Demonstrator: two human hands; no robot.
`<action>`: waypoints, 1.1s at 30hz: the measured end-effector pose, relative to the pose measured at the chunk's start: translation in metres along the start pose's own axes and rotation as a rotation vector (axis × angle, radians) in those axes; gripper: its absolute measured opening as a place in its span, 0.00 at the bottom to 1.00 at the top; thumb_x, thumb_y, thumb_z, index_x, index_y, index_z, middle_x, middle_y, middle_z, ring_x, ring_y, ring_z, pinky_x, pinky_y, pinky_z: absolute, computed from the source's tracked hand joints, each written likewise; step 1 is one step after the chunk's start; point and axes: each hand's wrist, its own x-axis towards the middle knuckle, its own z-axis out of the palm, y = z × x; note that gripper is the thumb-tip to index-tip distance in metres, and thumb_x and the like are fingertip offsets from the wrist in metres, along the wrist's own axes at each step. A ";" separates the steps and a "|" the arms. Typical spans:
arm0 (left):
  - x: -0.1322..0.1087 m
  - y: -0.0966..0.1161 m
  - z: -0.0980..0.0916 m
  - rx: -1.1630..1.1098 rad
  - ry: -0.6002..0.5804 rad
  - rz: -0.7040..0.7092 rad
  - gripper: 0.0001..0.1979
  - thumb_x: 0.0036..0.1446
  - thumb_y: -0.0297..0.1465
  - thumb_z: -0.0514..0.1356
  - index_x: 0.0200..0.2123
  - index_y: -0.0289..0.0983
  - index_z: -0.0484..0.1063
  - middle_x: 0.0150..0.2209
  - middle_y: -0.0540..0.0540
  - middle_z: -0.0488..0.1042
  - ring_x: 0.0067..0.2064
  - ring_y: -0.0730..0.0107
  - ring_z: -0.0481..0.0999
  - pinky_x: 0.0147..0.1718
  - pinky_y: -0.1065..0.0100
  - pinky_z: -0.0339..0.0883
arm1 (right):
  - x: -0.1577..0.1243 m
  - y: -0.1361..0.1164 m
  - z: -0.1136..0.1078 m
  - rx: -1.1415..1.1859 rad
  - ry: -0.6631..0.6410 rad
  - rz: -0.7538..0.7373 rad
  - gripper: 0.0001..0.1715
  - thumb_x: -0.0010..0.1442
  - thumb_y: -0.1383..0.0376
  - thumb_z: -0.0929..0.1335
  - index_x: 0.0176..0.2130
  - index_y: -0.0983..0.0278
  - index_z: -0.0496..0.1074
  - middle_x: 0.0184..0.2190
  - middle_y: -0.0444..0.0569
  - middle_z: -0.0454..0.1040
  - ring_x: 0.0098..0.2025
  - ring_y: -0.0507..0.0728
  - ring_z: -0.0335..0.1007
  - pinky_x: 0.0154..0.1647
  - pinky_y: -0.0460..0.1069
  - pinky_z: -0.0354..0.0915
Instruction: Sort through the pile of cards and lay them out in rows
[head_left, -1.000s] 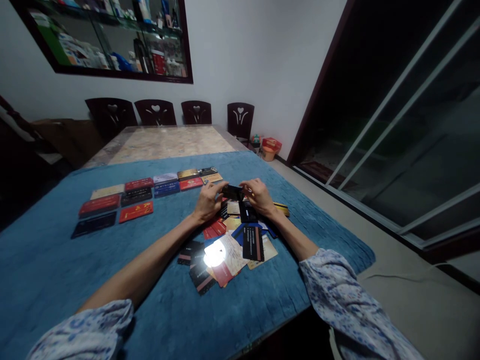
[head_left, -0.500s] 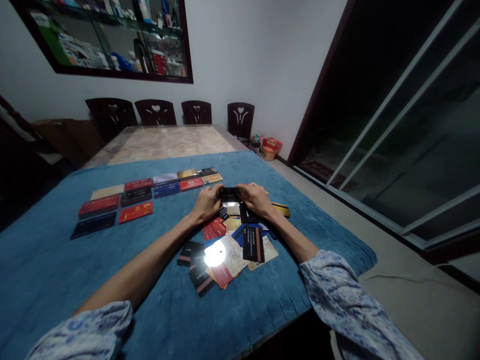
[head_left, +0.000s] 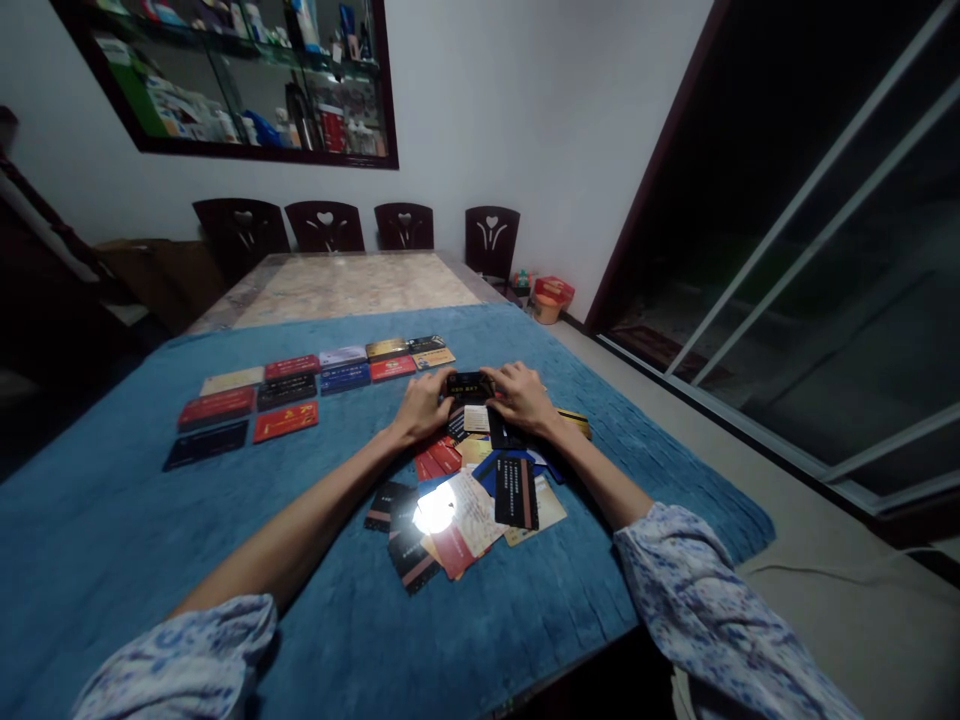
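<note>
While my left hand (head_left: 424, 405) and right hand (head_left: 525, 398) pinch the black card (head_left: 469, 385) by its short ends, just above the far edge of the loose pile (head_left: 465, 500), I judge I'm mid-sort, checking its face. Next calls for one hand to let go and the other to lay it flat by the rows (head_left: 300, 390) on my left.

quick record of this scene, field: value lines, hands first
left hand: left hand pinches the left end of the dark card
right hand: right hand pinches its right end
under hands: loose pile of cards, overlapping, mixed colours
left of hands: rows of cards, laid side by side
surface: blue cloth over a table
behind: chairs at the far end, wall cabinet
</note>
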 end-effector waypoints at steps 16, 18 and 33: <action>0.004 -0.007 -0.005 0.033 -0.035 -0.013 0.29 0.53 0.27 0.65 0.60 0.35 0.69 0.51 0.38 0.77 0.52 0.52 0.75 0.53 0.54 0.68 | 0.017 0.005 -0.010 -0.119 -0.143 -0.070 0.34 0.66 0.55 0.67 0.67 0.63 0.64 0.54 0.61 0.73 0.54 0.67 0.62 0.48 0.56 0.60; 0.004 -0.008 -0.006 0.037 -0.039 -0.005 0.28 0.53 0.27 0.65 0.59 0.36 0.70 0.52 0.38 0.76 0.55 0.51 0.74 0.54 0.52 0.67 | 0.021 0.007 -0.011 -0.120 -0.166 -0.080 0.34 0.66 0.54 0.67 0.67 0.62 0.64 0.54 0.61 0.72 0.54 0.67 0.61 0.47 0.56 0.60; 0.009 -0.014 -0.022 0.203 -0.094 -0.041 0.22 0.55 0.31 0.63 0.54 0.39 0.72 0.56 0.37 0.70 0.59 0.44 0.64 0.56 0.42 0.60 | 0.055 0.007 -0.016 -0.083 -0.201 -0.212 0.32 0.63 0.54 0.70 0.62 0.63 0.69 0.58 0.60 0.69 0.56 0.65 0.59 0.47 0.55 0.60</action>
